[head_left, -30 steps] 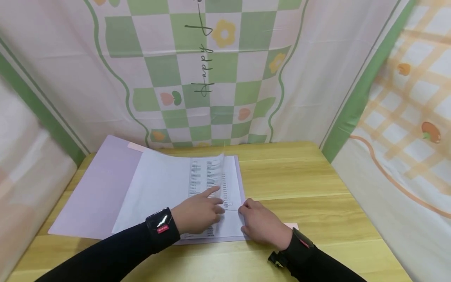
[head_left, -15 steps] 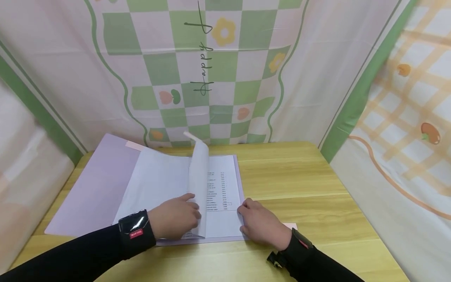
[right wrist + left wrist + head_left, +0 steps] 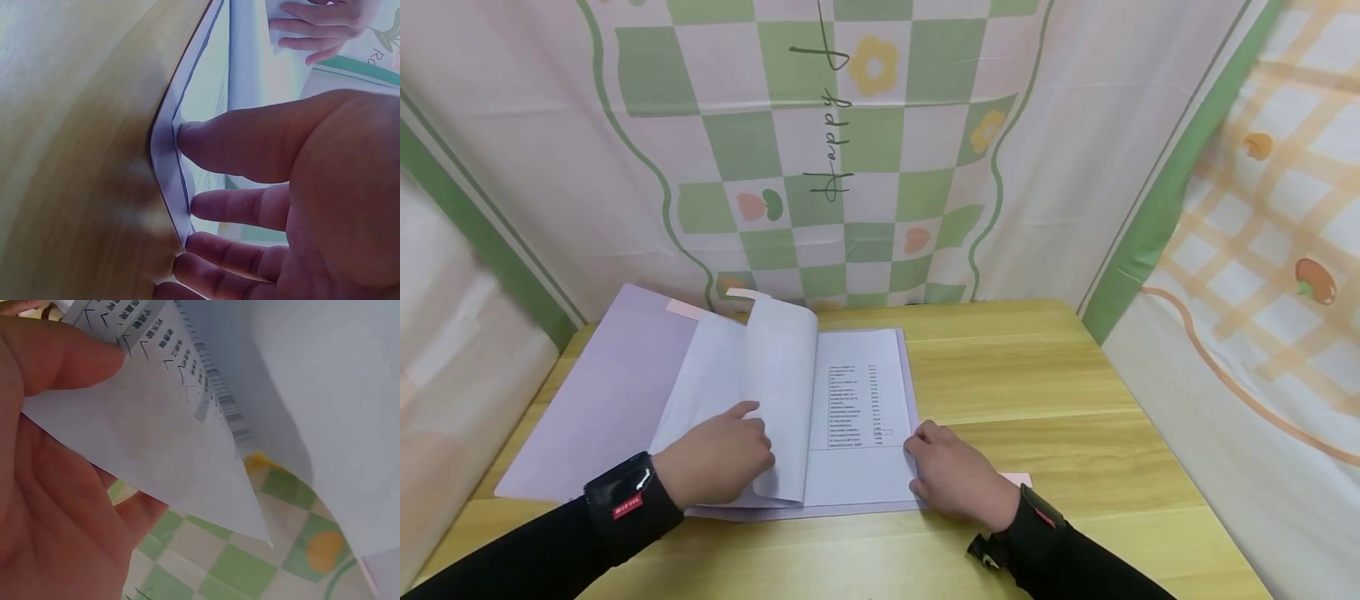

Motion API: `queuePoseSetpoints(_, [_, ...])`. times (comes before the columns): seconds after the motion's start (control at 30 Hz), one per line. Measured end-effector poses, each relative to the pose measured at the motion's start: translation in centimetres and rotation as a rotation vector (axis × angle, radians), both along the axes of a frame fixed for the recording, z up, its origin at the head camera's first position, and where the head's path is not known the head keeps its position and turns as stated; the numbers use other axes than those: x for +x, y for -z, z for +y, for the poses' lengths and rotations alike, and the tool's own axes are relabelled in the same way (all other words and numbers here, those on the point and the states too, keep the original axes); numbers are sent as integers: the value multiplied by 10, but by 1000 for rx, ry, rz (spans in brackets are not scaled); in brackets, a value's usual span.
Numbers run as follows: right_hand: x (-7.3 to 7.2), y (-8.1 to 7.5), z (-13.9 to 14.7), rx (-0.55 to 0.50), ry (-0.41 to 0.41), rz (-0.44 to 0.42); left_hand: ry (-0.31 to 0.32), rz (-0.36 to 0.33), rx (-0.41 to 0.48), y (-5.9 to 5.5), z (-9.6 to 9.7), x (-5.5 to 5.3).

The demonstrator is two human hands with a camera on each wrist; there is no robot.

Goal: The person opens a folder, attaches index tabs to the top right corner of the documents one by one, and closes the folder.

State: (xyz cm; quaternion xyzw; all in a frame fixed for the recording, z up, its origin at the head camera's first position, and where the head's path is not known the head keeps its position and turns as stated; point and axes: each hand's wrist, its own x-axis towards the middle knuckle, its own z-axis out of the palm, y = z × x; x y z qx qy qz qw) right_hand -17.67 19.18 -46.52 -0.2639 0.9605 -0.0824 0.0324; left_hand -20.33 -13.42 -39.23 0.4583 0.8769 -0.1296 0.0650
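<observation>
Lilac folder [image 3: 598, 400] lies open; left hand [image 3: 718, 458] pinches a curled page [image 3: 784, 392], clear of the printed sheet [image 3: 853, 408]; right hand [image 3: 955, 475] grips the folder's edge, presumably to steady it.

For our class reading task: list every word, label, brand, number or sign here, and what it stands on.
"Happy": sideways on the checked cloth; the lettering above is cut off.
"Ro", apparently: on the pale cloth, right wrist view.
Flat page: printed rows, too small to read.
Turned page: ticks; characters too blurred.
Red tags on both wrist straps: unreadable.
</observation>
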Motion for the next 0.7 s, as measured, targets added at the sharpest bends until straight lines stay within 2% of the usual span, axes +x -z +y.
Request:
queuePoseSetpoints(0.2, [-1, 0, 0, 14, 9, -15, -57, -8, 8, -1, -16, 3])
queuePoseSetpoints(0.47, [-1, 0, 0, 13, 19, -24, -181, -64, 12, 0, -31, 3])
queuePoseSetpoints(0.7, [-1, -1, 0, 15, 19, -23, -228, -110, -7, 3, -35, 6])
